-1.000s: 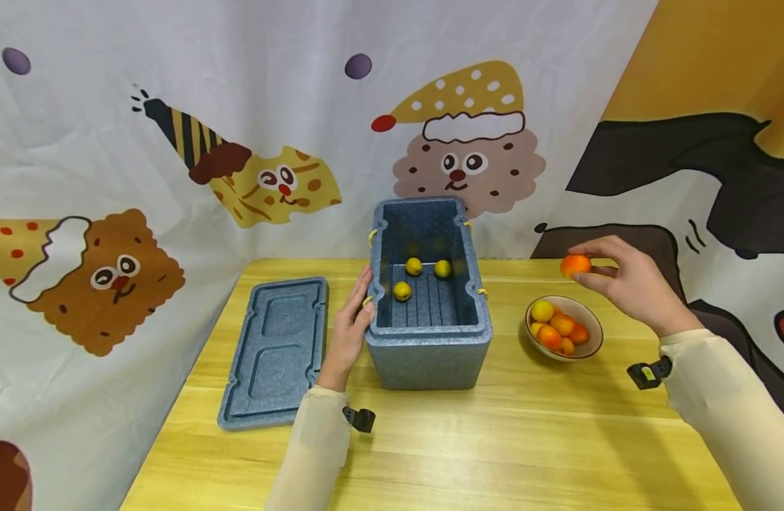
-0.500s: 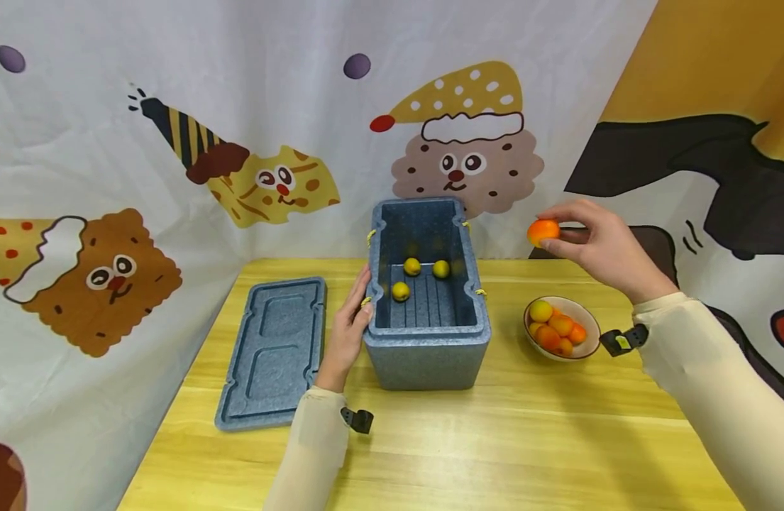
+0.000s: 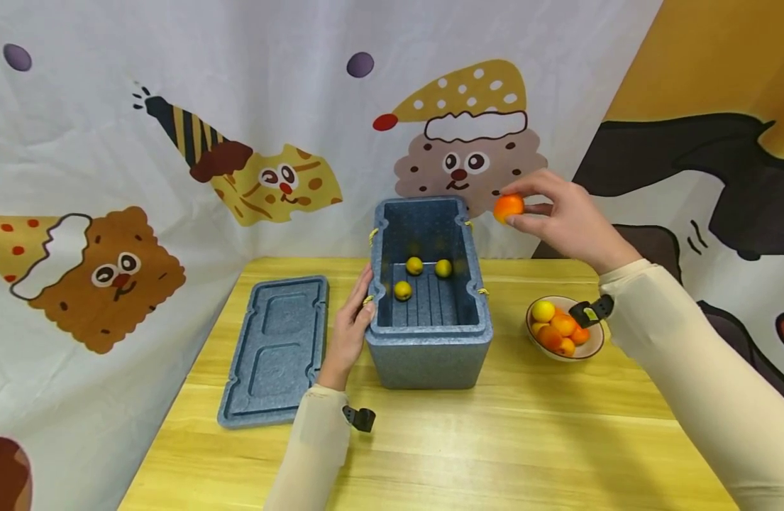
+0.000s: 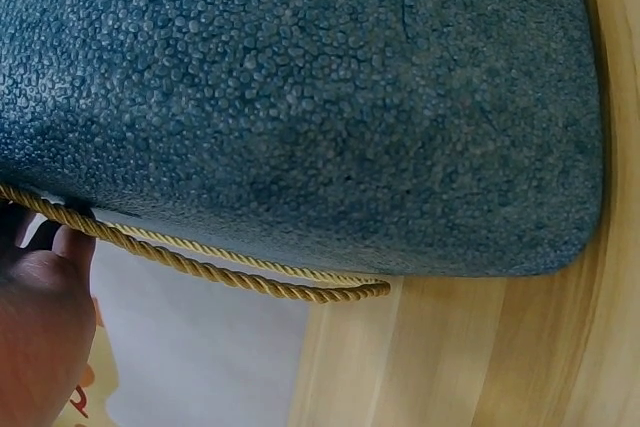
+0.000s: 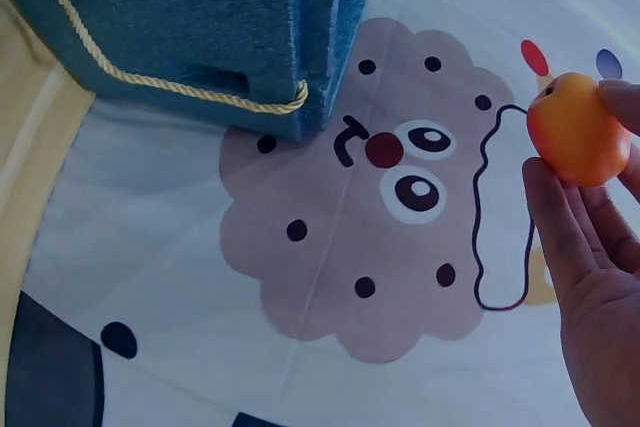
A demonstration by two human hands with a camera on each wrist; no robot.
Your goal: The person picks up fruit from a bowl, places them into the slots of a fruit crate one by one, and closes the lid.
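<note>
A grey-blue foam box (image 3: 426,363) without its lid stands mid-table, with several small yellow fruits (image 3: 402,290) on its floor. My left hand (image 3: 350,333) lies along the box's left wall, fingers stretched out and thumb by the near yellow cord. In the left wrist view its fingertips are partly behind the rope handle (image 4: 240,279). My right hand (image 3: 567,213) pinches an apricot-like orange fruit (image 3: 509,209) between thumb and fingertips, raised to the right of the box's far end. A reddish blush and a small dark dimple show on that fruit in the right wrist view.
To the right, a cream bowl (image 3: 592,348) holds several orange and yellow fruits, partly under the right wrist strap in view. The box's lid (image 3: 278,355) lies flat on the wooden table (image 3: 494,447) at left. A cartoon-printed cloth (image 3: 270,57) hangs behind.
My right hand has carried the orange fruit up and left, from above the bowl towards the box's far right corner. My left hand stays against the box.
</note>
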